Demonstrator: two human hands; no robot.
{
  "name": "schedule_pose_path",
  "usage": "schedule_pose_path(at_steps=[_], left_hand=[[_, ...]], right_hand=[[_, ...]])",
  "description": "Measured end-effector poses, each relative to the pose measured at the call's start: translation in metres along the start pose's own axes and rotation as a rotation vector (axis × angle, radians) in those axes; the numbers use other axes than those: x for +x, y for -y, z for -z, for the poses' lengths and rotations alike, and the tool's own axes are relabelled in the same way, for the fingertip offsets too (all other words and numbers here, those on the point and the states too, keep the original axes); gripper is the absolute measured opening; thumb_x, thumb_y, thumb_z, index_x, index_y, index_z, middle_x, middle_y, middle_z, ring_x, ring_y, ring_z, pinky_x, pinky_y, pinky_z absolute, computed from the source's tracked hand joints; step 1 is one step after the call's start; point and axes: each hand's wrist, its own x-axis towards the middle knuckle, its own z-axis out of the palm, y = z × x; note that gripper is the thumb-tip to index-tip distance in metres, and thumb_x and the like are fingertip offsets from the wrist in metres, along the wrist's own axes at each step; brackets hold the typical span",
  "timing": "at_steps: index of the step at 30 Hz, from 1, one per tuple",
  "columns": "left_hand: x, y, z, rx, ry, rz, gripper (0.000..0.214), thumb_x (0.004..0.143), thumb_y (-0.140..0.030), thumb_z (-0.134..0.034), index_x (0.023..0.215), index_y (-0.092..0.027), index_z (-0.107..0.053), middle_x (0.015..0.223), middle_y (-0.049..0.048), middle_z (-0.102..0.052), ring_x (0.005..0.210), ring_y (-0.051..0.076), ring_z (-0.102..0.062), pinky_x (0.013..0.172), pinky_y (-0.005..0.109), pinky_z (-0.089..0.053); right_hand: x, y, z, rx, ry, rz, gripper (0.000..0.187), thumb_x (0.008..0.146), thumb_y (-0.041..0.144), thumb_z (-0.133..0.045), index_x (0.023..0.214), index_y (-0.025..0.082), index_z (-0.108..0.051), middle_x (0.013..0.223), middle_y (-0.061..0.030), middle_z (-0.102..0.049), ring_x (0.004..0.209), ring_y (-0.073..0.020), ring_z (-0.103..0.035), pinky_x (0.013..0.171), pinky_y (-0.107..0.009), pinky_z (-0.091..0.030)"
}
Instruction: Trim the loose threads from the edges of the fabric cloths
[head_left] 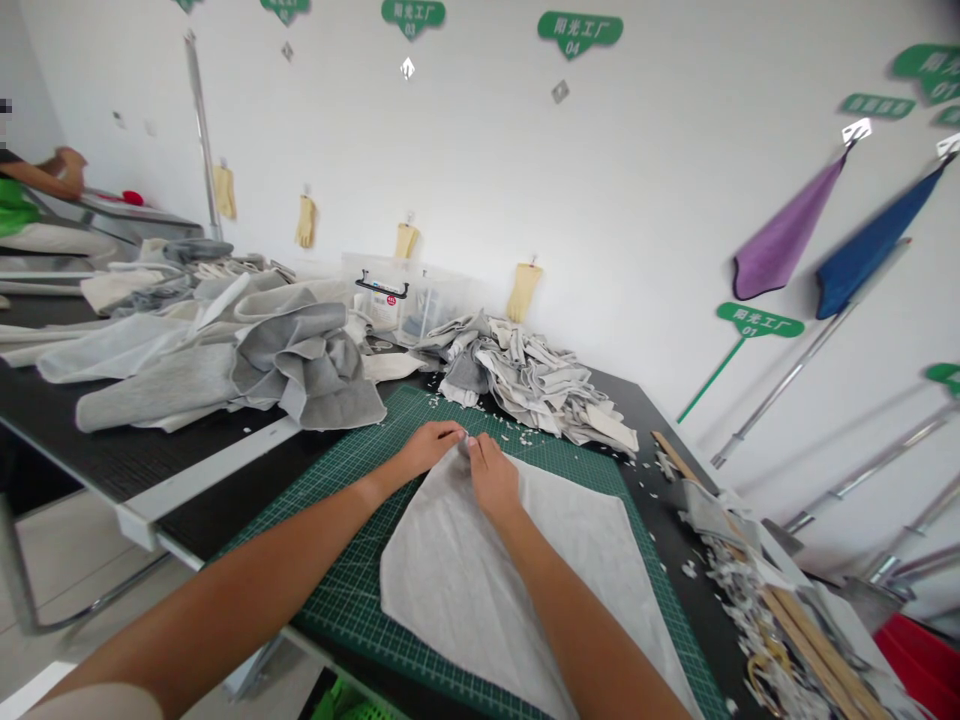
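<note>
Both of the person's hands meet at the far point of a pale grey fabric panel (480, 590), which lies flat on a green gridded cutting mat (420, 408). The left hand (427, 447) and right hand (491, 478) are close together, their fingers curled and pinching the fabric's gathered tip between them, while the right forearm rests across the cloth. The panel is thin and softly mottled, with a broad kite shape and long straight edges running toward the person. Small pale snippets are scattered over the top of the mat, and the mat sits on a dark surface (645, 420). Just beyond the hands is a loose, layered heap of grey and off-white fabric strips (532, 375). Further left, bulky folds of heathered grey cloth (300, 365) lie slumped in soft ridges. A clear plastic box (382, 295) stands behind them against the wall, below a row of hanging yellow gloves (523, 292). To the right, shredded offcuts (739, 610) are heaped around long wooden strips (817, 640). A purple cloth (787, 232) and a blue cloth (877, 240) hang on the wall, and a co-worker's arm (64, 172) shows at the far left.
</note>
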Motion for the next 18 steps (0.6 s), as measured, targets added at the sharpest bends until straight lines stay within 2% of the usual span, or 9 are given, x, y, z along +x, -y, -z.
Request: schedule_pose_path(at_steps=[9,18], left_hand=[[-0.0002,0.0028,0.0010,-0.018,0.030,0.012,0.040,0.090,-0.048,-0.051,0.094,-0.016,-0.075,0.094,0.0048,-0.075,0.089,0.020,-0.065,0.083,0.028,-0.049],[-0.0021,-0.0018,0.0019,-0.021,0.019,0.072,0.040,0.087,-0.048,-0.054,0.085,-0.015,-0.076,0.076,0.0025,-0.071,0.080,0.020,-0.062,0.072,0.027,-0.048]], right_hand=[[0.0000,-0.0016,0.0025,0.066,0.019,-0.011,0.036,0.108,0.044,-0.022,0.097,0.024,-0.051,0.095,-0.0003,-0.062,0.085,-0.0152,-0.059,0.066,-0.025,-0.030],[-0.0009,-0.0001,0.0051,0.088,0.015,-0.009,0.039,0.107,0.046,-0.021,0.094,0.024,-0.051,0.091,0.0007,-0.063,0.080,-0.0154,-0.056,0.063,-0.025,-0.026]])
